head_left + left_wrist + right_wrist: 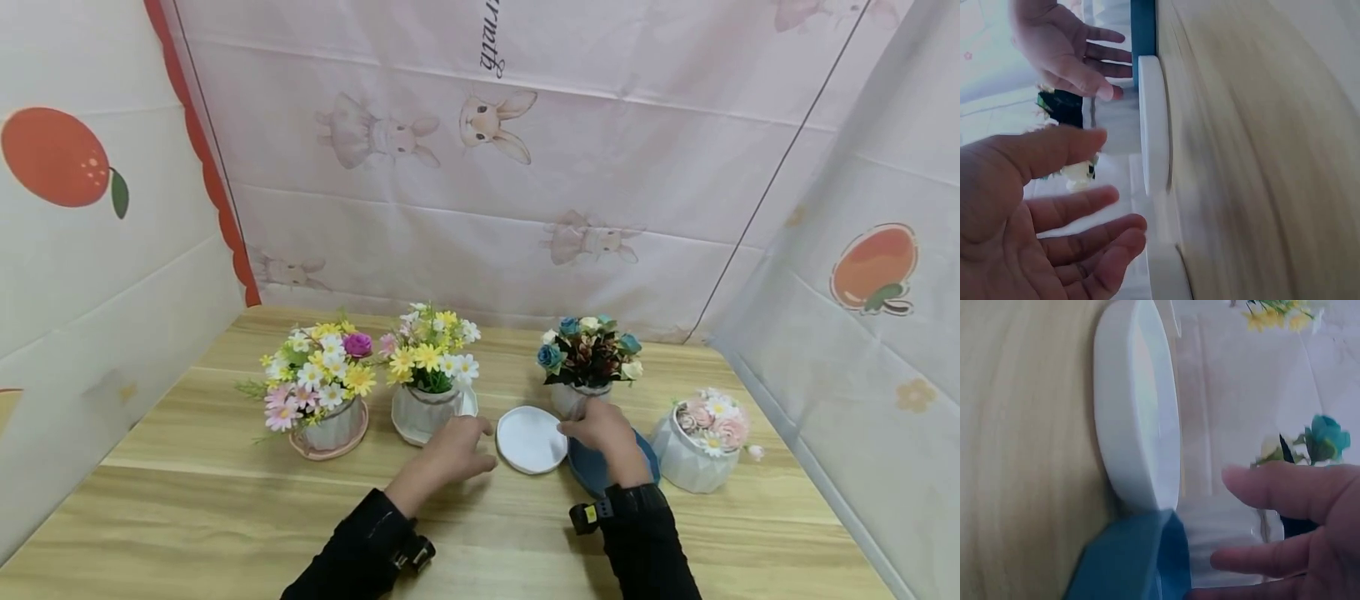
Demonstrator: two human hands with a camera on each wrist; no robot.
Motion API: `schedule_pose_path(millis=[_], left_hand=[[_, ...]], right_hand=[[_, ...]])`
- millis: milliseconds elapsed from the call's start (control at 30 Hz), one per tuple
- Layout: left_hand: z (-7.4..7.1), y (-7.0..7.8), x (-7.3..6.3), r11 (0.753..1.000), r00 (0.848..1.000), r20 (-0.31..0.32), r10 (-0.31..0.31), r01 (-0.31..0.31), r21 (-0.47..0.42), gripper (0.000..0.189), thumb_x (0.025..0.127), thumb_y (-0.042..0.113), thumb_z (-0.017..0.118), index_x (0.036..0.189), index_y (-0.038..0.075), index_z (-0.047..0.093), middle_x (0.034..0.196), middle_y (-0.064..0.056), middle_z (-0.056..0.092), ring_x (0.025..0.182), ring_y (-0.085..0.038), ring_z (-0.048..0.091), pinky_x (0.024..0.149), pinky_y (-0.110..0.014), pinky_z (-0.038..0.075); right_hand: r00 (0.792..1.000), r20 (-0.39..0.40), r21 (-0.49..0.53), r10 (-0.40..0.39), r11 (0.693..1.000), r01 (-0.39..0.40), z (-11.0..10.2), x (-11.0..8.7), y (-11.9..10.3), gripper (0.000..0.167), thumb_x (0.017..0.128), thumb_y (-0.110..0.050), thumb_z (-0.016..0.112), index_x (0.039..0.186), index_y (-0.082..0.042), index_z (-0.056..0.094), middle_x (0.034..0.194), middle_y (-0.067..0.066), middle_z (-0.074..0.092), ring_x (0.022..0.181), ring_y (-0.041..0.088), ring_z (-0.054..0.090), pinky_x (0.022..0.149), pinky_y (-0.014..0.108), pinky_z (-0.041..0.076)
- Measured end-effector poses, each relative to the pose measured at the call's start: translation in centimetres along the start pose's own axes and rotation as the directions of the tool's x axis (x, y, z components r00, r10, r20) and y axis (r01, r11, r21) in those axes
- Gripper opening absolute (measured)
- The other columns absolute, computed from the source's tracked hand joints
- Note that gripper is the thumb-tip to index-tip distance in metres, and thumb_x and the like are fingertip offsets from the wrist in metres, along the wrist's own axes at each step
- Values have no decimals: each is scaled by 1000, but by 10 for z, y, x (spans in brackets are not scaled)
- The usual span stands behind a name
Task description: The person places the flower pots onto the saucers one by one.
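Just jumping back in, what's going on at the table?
A person is at the table, apparently holding nothing. The left hand is open beside the middle white saucer; the right hand is open over the blue saucer, in front of the blue-flowered pot. The leftmost pot sits on a pink saucer; the rightmost pot stands directly on the table.

My sleeves (348, 546) are black. I see a plain white saucer (532, 439), a dark blue saucer (587, 468), a yellowish wood-grain table (225, 517) and a pale pink backdrop (420, 208) printed with rabbits.
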State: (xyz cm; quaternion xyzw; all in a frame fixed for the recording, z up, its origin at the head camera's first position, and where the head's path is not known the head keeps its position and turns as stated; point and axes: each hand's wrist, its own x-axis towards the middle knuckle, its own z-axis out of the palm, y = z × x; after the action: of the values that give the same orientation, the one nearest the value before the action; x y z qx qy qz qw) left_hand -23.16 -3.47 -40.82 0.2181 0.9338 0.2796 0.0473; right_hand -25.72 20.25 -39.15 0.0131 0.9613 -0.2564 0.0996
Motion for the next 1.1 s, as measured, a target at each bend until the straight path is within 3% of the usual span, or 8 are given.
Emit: schedule_pose_path(millis=[133, 200, 400, 533, 667, 800, 967, 1100], left_hand=[[3, 4, 4, 991, 995, 29, -96, 98, -90, 40, 76, 17, 74, 107, -5, 62, 85, -9, 61, 73, -20, 55, 63, -34, 47], [5, 5, 6, 987, 991, 37, -128, 131, -96, 43, 75, 16, 74, 109, -6, 60, 85, -9, 60, 75, -21, 56, 65, -35, 48], [11, 3, 12, 976, 982, 59, -181, 187, -115, 44, 73, 10, 71, 109, -10, 57, 86, -13, 60, 73, -23, 57, 64, -33, 49], [15, 0, 16, 965, 974, 67, -215, 222, -137, 31, 72, 7, 68, 97, -9, 59, 71, -10, 55, 56, -19, 53, 50, -28, 44], [17, -1, 20, 954, 966, 75, -247, 256, -154, 12, 73, 6, 66, 74, 0, 56, 59, -7, 54, 47, -18, 51, 44, -25, 39], [18, 0, 23, 940, 954, 95, -283, 296, -170, 20, 75, 6, 65, 60, 6, 51, 52, -6, 54, 43, -16, 50, 41, -24, 35], [18, 2, 28, 923, 941, 123, -315, 334, -191, 23, 76, 5, 63, 57, 6, 51, 47, -4, 54, 42, -16, 52, 41, -23, 36], [16, 4, 30, 919, 943, 123, -309, 329, -216, 20, 75, 2, 62, 58, 5, 51, 45, -4, 53, 41, -16, 54, 41, -23, 39]], right_hand=[[998, -47, 25, 46, 999, -44, -3, 3, 9, 29, 84, -25, 68, 88, 3, 64, 83, 15, 60, 77, 31, 56, 64, 40, 46], [996, -68, 34, 59, 998, -57, -4, 5, 14, 31, 85, -25, 67, 95, 5, 64, 88, 17, 61, 81, 34, 56, 66, 42, 47], [983, -146, 89, 112, 991, -100, -5, 9, 26, 32, 86, -25, 62, 82, 4, 50, 76, 17, 51, 69, 31, 51, 58, 39, 41], [977, -171, 136, 126, 985, -103, -5, 9, 29, 42, 86, -25, 62, 96, 12, 47, 83, 26, 51, 73, 35, 53, 59, 41, 44], [974, -190, 159, 121, 983, -91, -3, 12, 31, 64, 85, -27, 63, 122, 20, 37, 109, 39, 48, 92, 46, 53, 71, 48, 46], [966, -244, 165, 85, 985, -45, -1, 18, 33, 79, 83, -28, 66, 132, 21, 29, 121, 41, 43, 99, 48, 50, 77, 50, 45], [959, -283, 224, 27, 974, 39, 3, 27, 35, 81, 81, -27, 71, 136, 14, 29, 125, 37, 41, 108, 46, 46, 86, 51, 42], [966, -259, 270, 21, 961, 51, 4, 32, 35, 77, 81, -29, 71, 135, 11, 34, 127, 34, 43, 115, 46, 42, 92, 53, 39]])
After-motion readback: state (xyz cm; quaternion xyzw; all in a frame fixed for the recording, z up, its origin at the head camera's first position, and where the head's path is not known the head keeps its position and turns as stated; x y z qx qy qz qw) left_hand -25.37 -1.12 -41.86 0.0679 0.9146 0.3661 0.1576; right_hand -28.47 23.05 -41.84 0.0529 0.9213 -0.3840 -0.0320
